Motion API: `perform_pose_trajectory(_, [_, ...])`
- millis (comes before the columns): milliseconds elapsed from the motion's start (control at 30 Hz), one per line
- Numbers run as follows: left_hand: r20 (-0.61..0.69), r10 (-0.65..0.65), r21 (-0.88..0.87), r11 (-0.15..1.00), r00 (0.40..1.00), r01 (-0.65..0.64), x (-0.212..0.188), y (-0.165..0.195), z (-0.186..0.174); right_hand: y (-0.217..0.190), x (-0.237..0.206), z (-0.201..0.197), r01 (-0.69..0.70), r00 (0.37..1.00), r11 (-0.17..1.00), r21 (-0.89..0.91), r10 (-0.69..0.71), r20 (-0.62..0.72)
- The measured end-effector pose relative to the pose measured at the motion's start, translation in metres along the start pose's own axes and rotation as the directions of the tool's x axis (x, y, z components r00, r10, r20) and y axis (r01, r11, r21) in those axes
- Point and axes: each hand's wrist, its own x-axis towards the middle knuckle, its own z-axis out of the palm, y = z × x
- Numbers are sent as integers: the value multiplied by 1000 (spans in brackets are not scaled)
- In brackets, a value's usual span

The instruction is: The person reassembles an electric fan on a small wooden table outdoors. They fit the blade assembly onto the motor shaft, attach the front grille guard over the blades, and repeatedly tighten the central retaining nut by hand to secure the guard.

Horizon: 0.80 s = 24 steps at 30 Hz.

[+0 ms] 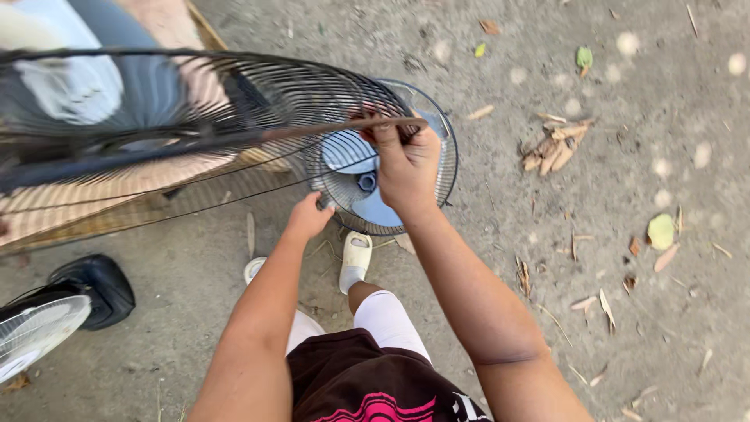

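1. Gripping the rim of a large black wire fan guard [195,101], the right hand [406,168] was seen raised in front of the body, its fingers [388,134] clamped together over the rusty rim band.
2. The guard was held tilted and lifted off the ground, stretching from the right hand out to the upper left edge of the view, where it appeared blurred.
3. The left hand [308,217] was found lower down, against the underside of the same guard near its lower wires; its fingers were curled, but whether they were closed on a wire could not be told.
4. A second fan [375,168], with pale blue blades inside a round grille, was seen lying on the dirt ground [625,312] directly beneath the two hands.
5. White sandals [355,259] were worn on the feet, placed just below that fan, with white legwear and dark shorts [367,383] visible above.
6. Another fan head [35,332], white-bladed with a black motor housing, was noted at the lower left, well apart from the hands.
7. Dry leaves [556,148] and bits of husk were scattered over the ground to the right.
8. A woven mat or board [94,207] was glimpsed behind the guard at the left.
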Motion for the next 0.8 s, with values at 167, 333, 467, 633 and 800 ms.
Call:
perform_pose_trajectory(167, [-220, -139, -369, 928, 966, 50, -103, -43, -105, -33, 1, 16, 0, 1000, 996, 91, -3, 29])
perform_pose_trajectory(333, [-328, -449, -934, 286, 831, -214, -191, -64, -255, -58, 4, 60, -55, 998, 994, 90, 53, 22])
perform_pose_trajectory(467, [-568, -211, -818, 247, 795, -519, -217, -63, -339, -55, 11, 114, -157, 987, 977, 146, 160, -6])
perform_pose_trajectory(633, [-786, -162, -607, 386, 597, -694, -203, -68, -418, -55, 8, 166, -250, 968, 948, 196, 239, 77])
perform_pose_trajectory(800, [-776, -195, -620, 57, 600, -783, -217, -75, -480, -60, -25, 196, -345, 903, 936, 68, 312, 294])
